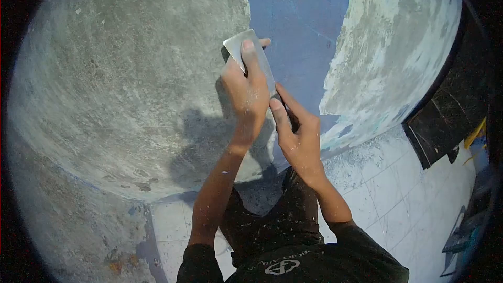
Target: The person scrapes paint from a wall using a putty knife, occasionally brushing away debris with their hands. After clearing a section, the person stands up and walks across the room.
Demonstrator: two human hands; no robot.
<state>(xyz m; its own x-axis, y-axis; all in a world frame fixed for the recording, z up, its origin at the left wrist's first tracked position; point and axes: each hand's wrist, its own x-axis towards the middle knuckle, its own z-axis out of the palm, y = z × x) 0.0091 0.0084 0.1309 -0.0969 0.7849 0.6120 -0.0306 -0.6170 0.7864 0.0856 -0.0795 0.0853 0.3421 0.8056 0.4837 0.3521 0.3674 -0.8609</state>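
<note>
- The flat grey metal scraper blade (265,68) lies against the wall, at the seam where bare grey plaster (126,73) meets a strip of blue paint (296,26), above the middle of the view.
- The left hand (245,94) is closed over the blade from the front. Its fingers (248,55) are laid along the metal, the forefinger stretched towards the top edge, seemingly to bear the blade flat on the wall.
- The right hand (297,137) sits just below, touching the left, curled tight about the tool's lower end. The handle itself is hidden in the fist, so its shape cannot be told.
- To the right the wall shows patchy, whitish peeling paint (387,47).
- Beneath are dark shorts flecked with pale dust (272,220) and a white tiled floor (387,188), also dusted.
- A black panel (445,120) leans at the right edge.
- No container shows clearly; the bluish shapes at the far right are too blurred to name.
</note>
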